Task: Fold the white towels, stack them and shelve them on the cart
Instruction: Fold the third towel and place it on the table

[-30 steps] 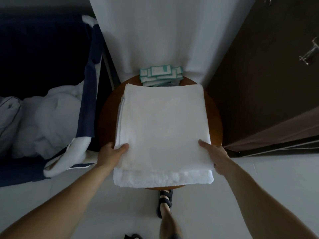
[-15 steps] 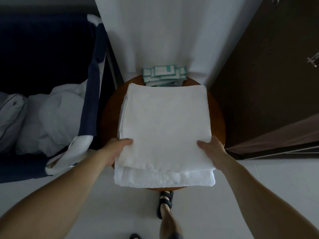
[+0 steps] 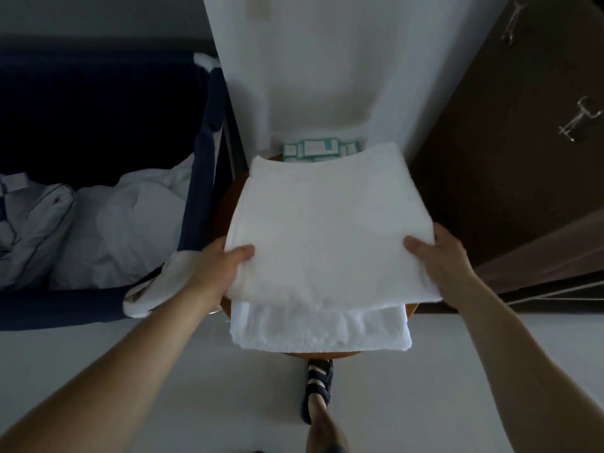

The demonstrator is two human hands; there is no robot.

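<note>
A folded white towel (image 3: 323, 230) is lifted off the round wooden table (image 3: 225, 204), its near edge raised toward me. My left hand (image 3: 219, 266) grips its left near edge, thumb on top. My right hand (image 3: 441, 259) grips the right near edge the same way. Below it a second folded white towel (image 3: 320, 328) lies on the table, its near edge hanging past the table rim.
Teal and white packets (image 3: 318, 150) lie at the table's back by the white wall. A dark blue cart bag (image 3: 199, 178) with crumpled white linen (image 3: 130, 223) stands to the left. A dark brown door (image 3: 510, 142) is on the right. A sandalled foot (image 3: 318, 384) stands under the table.
Both hands have closed on the top towel and lifted it off the lower one; the lower towel's near part now shows. The view has tilted up.
</note>
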